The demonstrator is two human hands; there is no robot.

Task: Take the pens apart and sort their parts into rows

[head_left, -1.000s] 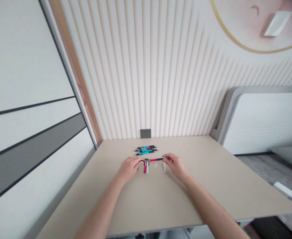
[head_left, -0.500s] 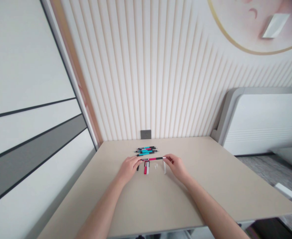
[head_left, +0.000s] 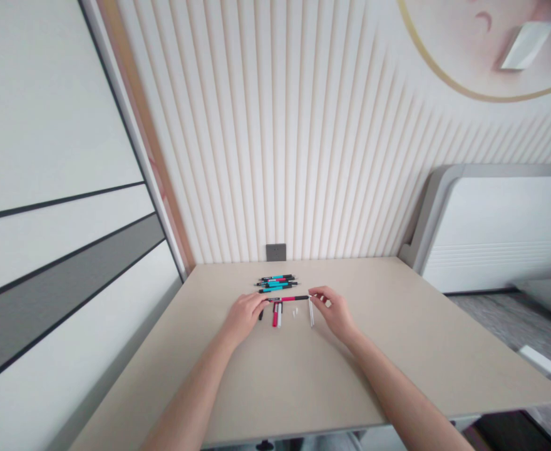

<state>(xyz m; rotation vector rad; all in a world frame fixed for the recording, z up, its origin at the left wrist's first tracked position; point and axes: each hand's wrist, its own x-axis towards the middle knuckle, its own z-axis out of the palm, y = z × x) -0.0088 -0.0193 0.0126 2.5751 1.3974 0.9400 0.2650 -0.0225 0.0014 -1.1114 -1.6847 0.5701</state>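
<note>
My left hand (head_left: 246, 315) is closed around the left end of a red-and-black pen (head_left: 288, 299), held level just above the desk. At the pen's right end, the fingers of my right hand (head_left: 332, 308) pinch its small silver tip (head_left: 310, 296), which they mostly hide. Below the pen lie a red barrel piece (head_left: 275, 316) and a whitish one beside it (head_left: 280, 316). A black piece (head_left: 261, 315) lies by my left fingers. Small white bits (head_left: 295, 312) are in the middle, and thin white sticks (head_left: 312, 315) lie under my right fingers.
Several blue, red and black pens (head_left: 276, 284) lie in a pile behind the held pen. The beige desk (head_left: 397, 351) meets a ribbed wall with a dark socket (head_left: 276, 252). A white cabinet (head_left: 59, 326) stands left, and a bed headboard (head_left: 496, 232) right.
My right fingers have shifted slightly at the pen's right end, and less of the silver tip shows. My left hand keeps its hold. The view has moved a little.
</note>
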